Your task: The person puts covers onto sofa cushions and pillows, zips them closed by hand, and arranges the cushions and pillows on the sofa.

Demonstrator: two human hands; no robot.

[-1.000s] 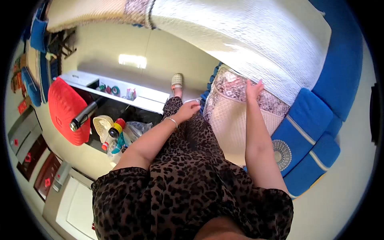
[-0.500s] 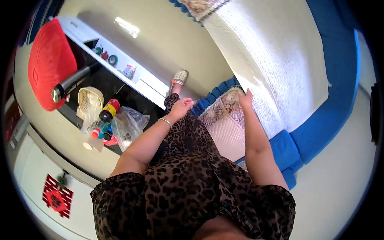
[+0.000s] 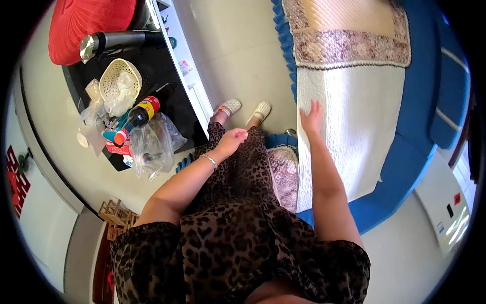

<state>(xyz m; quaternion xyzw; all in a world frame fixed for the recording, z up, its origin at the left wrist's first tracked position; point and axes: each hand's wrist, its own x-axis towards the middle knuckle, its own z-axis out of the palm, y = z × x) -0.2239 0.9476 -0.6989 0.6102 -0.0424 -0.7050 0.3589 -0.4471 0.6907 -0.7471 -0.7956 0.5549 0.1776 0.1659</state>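
My right hand [image 3: 312,119] is spread over the near edge of the white textured cloth [image 3: 354,116], fingers apart and gripping nothing. From above I cannot tell whether my fingertips rest on the weave or hang just clear of it. My left hand [image 3: 231,144], with the bracelet [image 3: 209,160] at its wrist, is held in front of my leopard-print trousers [image 3: 230,177], well away from the cloth. Its fingers curl inward; I cannot tell whether they close fully or pinch anything.

The cloth lies along the seat of the blue sofa [image 3: 420,114], looking mostly flat, with one long ridge down it. At its far end the floral border of a quilted sofa cover [image 3: 349,48] overlaps it; at its near end a second patterned cover [image 3: 284,177] shows beside its edge, next to my leg. I judge the step in hand to be settling these layers. Working the cloth further would call for a flat right palm along the ridge, or a pinch on the loose edge.

Farther out are my pale clogs [image 3: 233,106] on the floor and, to my left, a black-topped table [image 3: 179,121] bearing a woven basket [image 3: 106,83], a dark red-capped bottle [image 3: 144,111] and a steel flask [image 3: 104,44].
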